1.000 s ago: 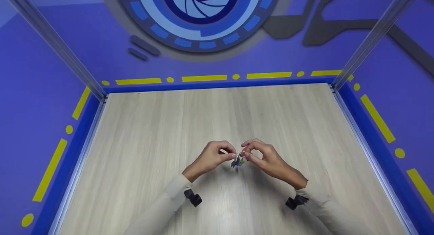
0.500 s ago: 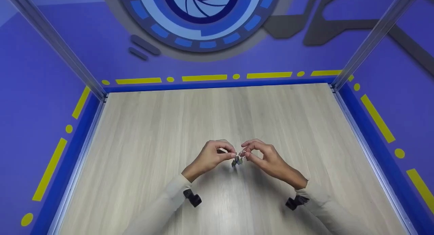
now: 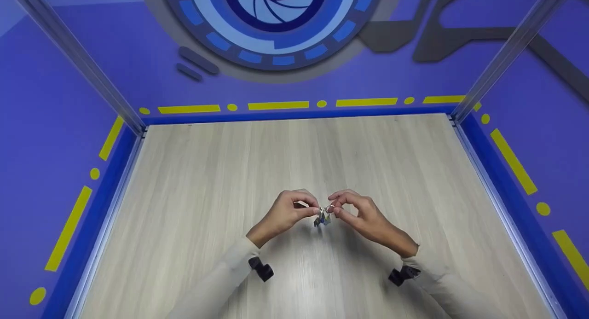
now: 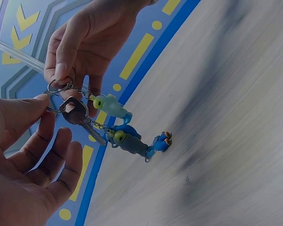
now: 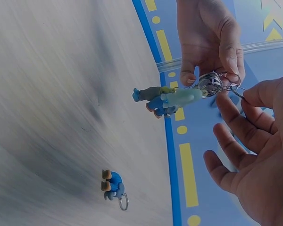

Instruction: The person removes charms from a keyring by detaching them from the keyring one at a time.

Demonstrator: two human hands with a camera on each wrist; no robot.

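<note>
In the head view my left hand (image 3: 287, 214) and right hand (image 3: 368, 220) meet above the table. Thumb and finger of the left pinch one metal key ring (image 4: 53, 111); those of the right pinch another ring (image 5: 239, 93) linked close to it. A silver key (image 4: 75, 113) hangs from the rings. Small figurine charms dangle on short chains: a pale green one (image 4: 111, 107), a grey one (image 4: 133, 145) and a blue one (image 4: 161, 141). Lower in the right wrist view, a blue figurine (image 5: 115, 182) with its own ring (image 5: 124, 201) shows apart from the bunch.
A wood-grain table (image 3: 207, 171) lies under both hands. Blue printed panels (image 3: 115, 56) with yellow dashes enclose its back and sides, with metal posts at the corners. Each wrist carries a small black camera (image 3: 261, 268).
Both hands stay nearly in place with their pinches kept. The charms below them swing and turn slightly.
</note>
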